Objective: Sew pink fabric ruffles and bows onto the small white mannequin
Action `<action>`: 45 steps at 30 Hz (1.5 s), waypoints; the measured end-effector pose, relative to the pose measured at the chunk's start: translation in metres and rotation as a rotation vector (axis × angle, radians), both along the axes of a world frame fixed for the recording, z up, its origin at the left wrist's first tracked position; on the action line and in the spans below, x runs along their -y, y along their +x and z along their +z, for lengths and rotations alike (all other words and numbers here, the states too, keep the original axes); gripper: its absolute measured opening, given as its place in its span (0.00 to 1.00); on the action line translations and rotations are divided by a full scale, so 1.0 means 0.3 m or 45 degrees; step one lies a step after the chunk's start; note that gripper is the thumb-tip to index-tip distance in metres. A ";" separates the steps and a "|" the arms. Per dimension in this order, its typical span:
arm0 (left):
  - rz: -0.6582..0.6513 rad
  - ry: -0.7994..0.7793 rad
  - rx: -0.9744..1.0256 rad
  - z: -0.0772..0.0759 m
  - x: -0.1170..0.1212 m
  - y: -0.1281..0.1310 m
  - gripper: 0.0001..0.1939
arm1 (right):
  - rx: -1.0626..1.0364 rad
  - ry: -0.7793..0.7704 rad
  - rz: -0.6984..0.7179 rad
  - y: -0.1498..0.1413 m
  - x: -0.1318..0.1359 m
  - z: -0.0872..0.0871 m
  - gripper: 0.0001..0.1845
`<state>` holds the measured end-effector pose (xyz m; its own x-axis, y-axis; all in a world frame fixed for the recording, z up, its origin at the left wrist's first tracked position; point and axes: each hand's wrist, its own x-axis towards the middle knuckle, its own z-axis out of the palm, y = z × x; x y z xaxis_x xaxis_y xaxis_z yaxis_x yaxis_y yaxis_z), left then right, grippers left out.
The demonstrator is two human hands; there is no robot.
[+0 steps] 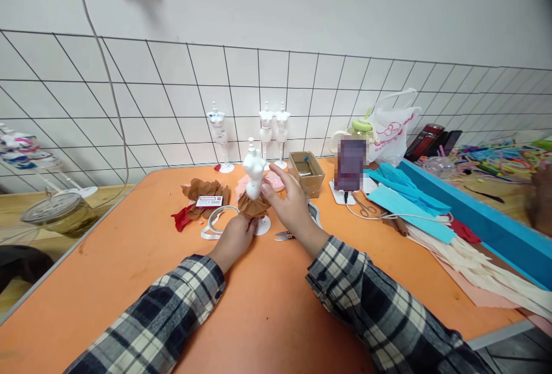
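A small white mannequin (254, 167) stands in front of me on a round white base (263, 225). Gathered brown crepe paper (253, 206) wraps its hips like a short skirt. My left hand (236, 240) is closed at the lower left edge of this paper, its fingertips partly hidden. On the other side, my right hand (290, 201) is open, with the index finger stretched out and the thumb beside the mannequin's waist; whether the thumb presses on it I cannot tell. Left of the mannequin lie a roll of white tape (222, 210) and a small white-and-red box (209, 201).
Crumpled brown paper (196, 190) and a red scrap (181, 218) lie left. Thread snips (284, 236) are by my right wrist. Behind stand several mannequins (266, 123), a cardboard box (307, 174) and a phone (351, 164). Blue sheets (409, 207) and scissors (366, 209) lie right.
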<state>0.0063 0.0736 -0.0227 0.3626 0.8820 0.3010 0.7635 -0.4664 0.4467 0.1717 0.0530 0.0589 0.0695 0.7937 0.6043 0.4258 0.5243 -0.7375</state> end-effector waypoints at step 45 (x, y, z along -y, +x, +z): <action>-0.050 -0.140 0.093 0.027 0.005 -0.021 0.12 | 0.400 0.083 0.116 0.060 -0.011 0.041 0.09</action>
<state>0.0001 0.0721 -0.0147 0.3784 0.8966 0.2302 0.7091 -0.4406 0.5505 0.1897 0.0565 0.0712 -0.1978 0.7468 0.6349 0.5759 0.6127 -0.5412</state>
